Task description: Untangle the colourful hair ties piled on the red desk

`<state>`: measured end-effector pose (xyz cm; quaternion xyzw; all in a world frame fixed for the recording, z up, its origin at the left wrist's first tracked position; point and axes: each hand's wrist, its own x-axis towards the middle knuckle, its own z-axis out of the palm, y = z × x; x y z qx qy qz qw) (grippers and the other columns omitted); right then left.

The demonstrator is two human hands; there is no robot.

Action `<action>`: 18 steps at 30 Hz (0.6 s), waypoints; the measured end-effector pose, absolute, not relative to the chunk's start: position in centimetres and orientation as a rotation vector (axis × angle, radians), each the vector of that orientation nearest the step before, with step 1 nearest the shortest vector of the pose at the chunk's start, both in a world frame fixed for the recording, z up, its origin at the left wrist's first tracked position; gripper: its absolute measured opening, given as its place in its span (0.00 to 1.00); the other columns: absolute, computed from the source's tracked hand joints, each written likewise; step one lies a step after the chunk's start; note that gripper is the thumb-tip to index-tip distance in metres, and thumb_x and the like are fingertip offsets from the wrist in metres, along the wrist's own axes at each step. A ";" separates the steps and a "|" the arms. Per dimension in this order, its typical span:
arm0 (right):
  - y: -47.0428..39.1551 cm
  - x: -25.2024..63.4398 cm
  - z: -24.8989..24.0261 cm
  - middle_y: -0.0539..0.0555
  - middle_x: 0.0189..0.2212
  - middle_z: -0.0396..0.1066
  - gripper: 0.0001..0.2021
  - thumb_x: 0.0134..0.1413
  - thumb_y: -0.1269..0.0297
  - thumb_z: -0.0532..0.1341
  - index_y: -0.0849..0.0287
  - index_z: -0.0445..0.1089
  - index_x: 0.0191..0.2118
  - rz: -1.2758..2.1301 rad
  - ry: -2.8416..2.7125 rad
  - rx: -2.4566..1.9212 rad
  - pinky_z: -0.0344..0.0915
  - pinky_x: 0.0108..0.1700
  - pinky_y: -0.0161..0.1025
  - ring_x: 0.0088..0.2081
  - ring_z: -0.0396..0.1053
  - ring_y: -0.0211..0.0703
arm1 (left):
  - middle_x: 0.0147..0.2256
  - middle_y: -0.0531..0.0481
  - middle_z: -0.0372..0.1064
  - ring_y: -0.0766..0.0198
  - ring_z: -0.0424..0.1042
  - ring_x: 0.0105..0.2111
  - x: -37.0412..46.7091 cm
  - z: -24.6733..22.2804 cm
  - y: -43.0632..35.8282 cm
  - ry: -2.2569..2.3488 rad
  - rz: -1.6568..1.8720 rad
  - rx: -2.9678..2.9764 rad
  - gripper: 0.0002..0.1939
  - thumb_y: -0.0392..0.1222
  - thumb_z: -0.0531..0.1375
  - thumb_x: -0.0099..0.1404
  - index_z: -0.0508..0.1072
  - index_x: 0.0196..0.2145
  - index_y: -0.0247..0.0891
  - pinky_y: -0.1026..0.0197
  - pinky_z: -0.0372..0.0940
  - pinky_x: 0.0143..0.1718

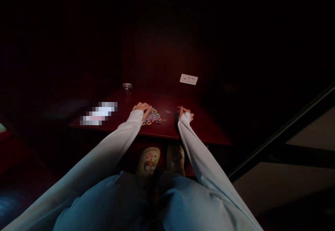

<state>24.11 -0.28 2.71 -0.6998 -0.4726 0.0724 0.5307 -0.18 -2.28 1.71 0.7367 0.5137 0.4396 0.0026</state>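
Observation:
On the dark red table lies a pile of small colourful rings and bands. My left hand rests at the pile's left edge, its fingers apart and partly over the rings. A small purple cluster sits apart, between the pile and my right hand. To the right of that cluster, my right hand is near the tabletop with its fingers bent; whether anything small is between them is too small to tell.
A clear lidded jar stands at the back left. A bright pixelated patch covers something on the left. A white socket plate is on the back panel. Two clogs show below the table's front edge.

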 end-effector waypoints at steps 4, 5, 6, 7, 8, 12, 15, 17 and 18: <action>-0.8 23.8 2.9 0.55 0.37 0.75 0.25 0.67 0.51 0.49 0.57 0.79 0.31 0.169 -1.287 -1.592 0.53 0.55 0.47 0.45 0.63 0.49 | 0.41 0.49 0.77 0.54 0.68 0.44 -0.8 2.0 -2.4 1.806 1.580 1.962 0.23 0.44 0.48 0.76 0.78 0.29 0.43 0.50 0.59 0.52; -0.8 23.6 2.8 0.54 0.34 0.75 0.26 0.68 0.51 0.48 0.57 0.77 0.27 0.170 -1.361 -1.559 0.54 0.55 0.46 0.43 0.64 0.48 | 0.41 0.48 0.77 0.54 0.69 0.44 -1.0 1.9 -2.3 1.835 1.620 1.886 0.24 0.44 0.47 0.76 0.78 0.29 0.42 0.50 0.60 0.53; -0.8 23.5 2.7 0.54 0.30 0.74 0.28 0.69 0.51 0.47 0.56 0.74 0.23 0.185 -1.449 -1.518 0.55 0.55 0.44 0.41 0.66 0.46 | 0.41 0.47 0.76 0.53 0.69 0.44 -1.2 1.8 -2.1 1.856 1.646 1.824 0.25 0.43 0.46 0.76 0.78 0.29 0.42 0.50 0.60 0.53; -0.7 23.3 2.6 0.53 0.26 0.73 0.31 0.70 0.51 0.45 0.56 0.72 0.20 0.214 -1.542 -1.476 0.56 0.56 0.43 0.38 0.67 0.45 | 0.40 0.47 0.76 0.53 0.69 0.45 -1.4 1.7 -1.9 1.869 1.659 1.781 0.25 0.43 0.45 0.76 0.78 0.29 0.41 0.50 0.60 0.54; -0.7 23.1 2.4 0.51 0.23 0.72 0.33 0.71 0.51 0.43 0.56 0.69 0.17 0.252 -1.637 -1.434 0.57 0.57 0.42 0.35 0.68 0.43 | 0.40 0.46 0.76 0.52 0.69 0.46 -1.6 1.5 -1.6 1.875 1.661 1.756 0.26 0.43 0.44 0.76 0.77 0.29 0.41 0.49 0.60 0.55; -1.0 22.0 1.9 0.50 0.22 0.73 0.33 0.73 0.52 0.45 0.55 0.71 0.17 0.358 -1.985 -1.313 0.57 0.60 0.40 0.34 0.72 0.39 | 0.37 0.45 0.75 0.53 0.71 0.46 -2.1 0.6 -0.1 1.775 1.657 1.799 0.28 0.47 0.41 0.77 0.75 0.29 0.41 0.49 0.61 0.57; -1.8 21.4 2.0 0.49 0.27 0.75 0.26 0.71 0.51 0.52 0.53 0.79 0.26 0.345 -2.108 -1.217 0.62 0.52 0.36 0.36 0.72 0.39 | 0.37 0.44 0.76 0.52 0.73 0.44 -2.3 0.2 1.0 1.629 1.709 1.756 0.31 0.55 0.39 0.76 0.75 0.28 0.42 0.51 0.66 0.53; -2.5 21.2 2.4 0.49 0.29 0.76 0.24 0.70 0.50 0.52 0.51 0.81 0.32 0.363 -2.142 -1.163 0.63 0.48 0.34 0.36 0.71 0.38 | 0.37 0.44 0.76 0.53 0.74 0.43 -2.4 0.1 1.4 1.541 1.711 1.726 0.34 0.61 0.38 0.75 0.76 0.29 0.43 0.53 0.70 0.46; -2.8 21.0 2.5 0.48 0.30 0.76 0.23 0.70 0.50 0.52 0.51 0.82 0.34 0.384 -2.142 -1.150 0.63 0.47 0.33 0.36 0.71 0.38 | 0.36 0.44 0.76 0.53 0.74 0.42 -2.4 0.0 1.5 1.507 1.687 1.753 0.36 0.63 0.36 0.74 0.76 0.30 0.43 0.54 0.71 0.43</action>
